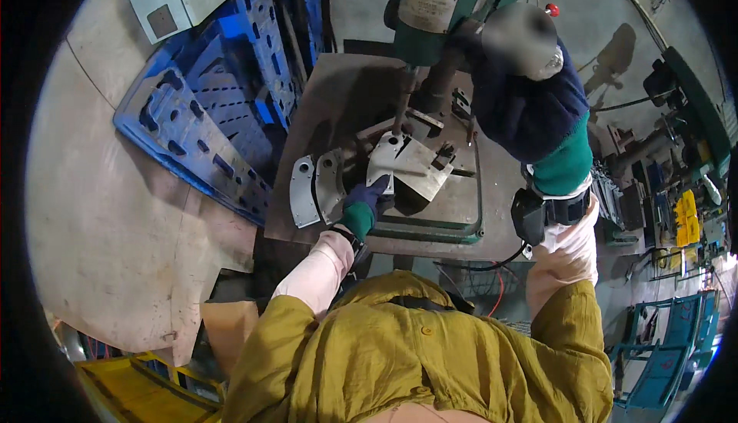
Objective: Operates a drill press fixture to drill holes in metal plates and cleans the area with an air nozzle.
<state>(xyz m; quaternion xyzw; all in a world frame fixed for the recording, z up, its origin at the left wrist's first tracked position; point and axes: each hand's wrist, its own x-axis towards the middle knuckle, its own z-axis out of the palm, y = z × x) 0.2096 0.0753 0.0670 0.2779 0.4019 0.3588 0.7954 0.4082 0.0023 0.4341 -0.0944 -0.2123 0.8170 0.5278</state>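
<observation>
My left hand point(367, 201), in a dark blue glove with a green cuff, closes its fingers on the near edge of a pale metal plate point(388, 183). This plate sits at a larger angular metal fixture point(415, 165) under the spindle point(403, 100) of a green drill press point(427, 11). My right hand point(523, 96), gloved alike, is raised beside the press head. Its fingers look curled, but a blurred patch hides what they grip. Two curved metal plates point(304, 192) point(330, 184) lie left of my left hand.
The fixture stands on a metal table point(307, 119). Blue plastic pallets point(207, 123) lean at the left, by a large pale board point(138, 192). A red knob point(552, 9) shows beyond my right hand. Yellow bins point(686, 219) and a teal rack point(665, 346) stand far right.
</observation>
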